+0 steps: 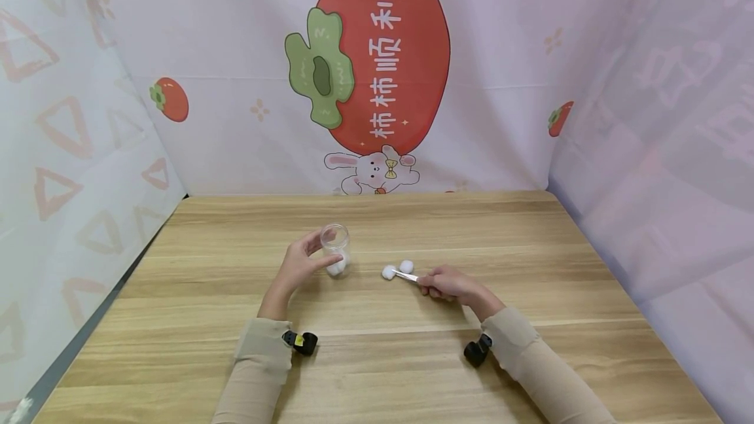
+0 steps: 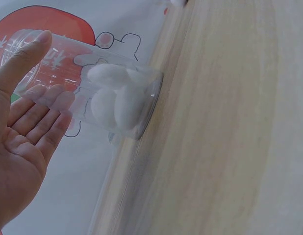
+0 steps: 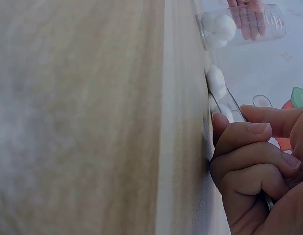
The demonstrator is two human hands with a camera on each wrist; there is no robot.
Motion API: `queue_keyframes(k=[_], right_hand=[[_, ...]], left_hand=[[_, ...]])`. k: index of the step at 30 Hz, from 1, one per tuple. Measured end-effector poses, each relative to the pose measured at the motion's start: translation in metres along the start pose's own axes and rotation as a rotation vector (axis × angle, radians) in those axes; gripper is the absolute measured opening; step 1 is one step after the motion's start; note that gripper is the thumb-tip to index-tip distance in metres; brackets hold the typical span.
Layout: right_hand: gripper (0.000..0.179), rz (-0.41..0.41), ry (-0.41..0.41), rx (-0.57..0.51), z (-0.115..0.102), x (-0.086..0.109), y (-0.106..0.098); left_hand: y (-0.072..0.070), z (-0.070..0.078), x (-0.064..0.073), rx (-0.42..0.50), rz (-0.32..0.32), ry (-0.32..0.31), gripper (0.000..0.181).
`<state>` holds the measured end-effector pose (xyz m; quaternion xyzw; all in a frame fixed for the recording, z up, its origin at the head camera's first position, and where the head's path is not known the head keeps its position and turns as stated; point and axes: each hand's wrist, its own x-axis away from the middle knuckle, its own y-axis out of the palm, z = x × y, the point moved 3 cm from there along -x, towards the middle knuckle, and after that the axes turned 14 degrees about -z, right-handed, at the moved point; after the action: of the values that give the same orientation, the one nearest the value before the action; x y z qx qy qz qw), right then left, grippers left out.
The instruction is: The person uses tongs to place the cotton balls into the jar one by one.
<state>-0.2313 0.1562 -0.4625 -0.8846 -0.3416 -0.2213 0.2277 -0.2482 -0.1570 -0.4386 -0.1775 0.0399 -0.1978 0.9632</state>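
Observation:
A clear, open-topped jar [image 1: 334,238] stands upright on the table, with several white cotton balls [image 2: 119,100] at its bottom. My left hand [image 1: 299,265] holds the jar from the left, thumb on one side and fingers on the other. To the right of it, my right hand [image 1: 449,282] grips a pair of metal tweezers [image 1: 408,276] with curled fingers. The tweezer tips are at a loose cotton ball [image 3: 216,82], one arm on either side of it in the right wrist view. A second loose cotton ball [image 1: 406,267] lies just behind the tweezers.
The wooden table [image 1: 365,365] reaches back to a printed cloth backdrop [image 1: 224,136]. More cloth hangs along the left and right sides. A small black camera [image 1: 305,343] is strapped to the left wrist, another camera [image 1: 478,350] to the right.

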Motion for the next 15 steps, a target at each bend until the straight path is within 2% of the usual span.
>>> queue_keyframes(k=[8, 15], right_hand=[[0.03, -0.013, 0.001, 0.029, -0.0052, -0.0035, 0.001], [0.032, 0.02, 0.003, 0.048, -0.0055, -0.0082, 0.0017]], left_hand=[[-0.0009, -0.0011, -0.0011, -0.002, 0.004, 0.004, 0.072], [-0.0007, -0.0019, -0.0016, -0.003, 0.004, 0.003, 0.072]])
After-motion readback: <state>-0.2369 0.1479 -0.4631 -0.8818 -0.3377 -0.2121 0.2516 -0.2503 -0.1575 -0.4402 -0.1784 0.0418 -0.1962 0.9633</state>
